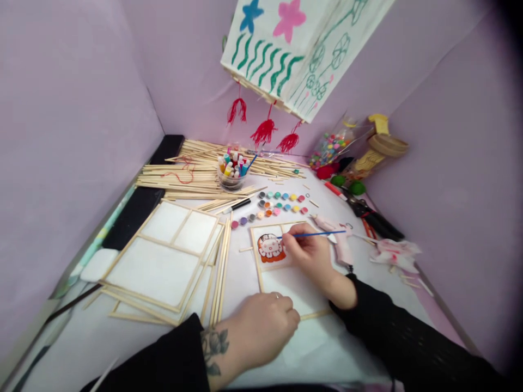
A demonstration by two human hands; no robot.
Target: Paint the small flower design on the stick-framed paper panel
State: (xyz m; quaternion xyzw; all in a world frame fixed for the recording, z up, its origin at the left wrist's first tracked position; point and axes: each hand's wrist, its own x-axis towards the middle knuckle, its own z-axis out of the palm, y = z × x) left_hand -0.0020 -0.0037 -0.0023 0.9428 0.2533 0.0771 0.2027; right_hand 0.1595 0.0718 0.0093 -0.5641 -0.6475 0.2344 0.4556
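Observation:
My right hand (308, 253) pinches a slim blue paintbrush (321, 234), its tip at a small painted figure (270, 246) with a black scalloped outline and orange around its lower edge. That figure sits in the upper left section of a white paper panel (290, 288) edged with thin wooden sticks. Over the panel's lower left corner rests my left hand (261, 329), fingers curled under; whether they grip anything is hidden. Just beyond the panel lie rows of small paint pots (281, 196) in several colours. A black marker (241, 204) is beside them.
Stacked stick-framed panels (163, 250) lie at left, with bundles of wooden sticks (183, 177) behind. A cup of paint bottles (232, 171) stands at the back. On the right are a pink glue gun (342, 245) and black-handled pliers (376, 218). A painted lantern (281, 49) with red tassels hangs above.

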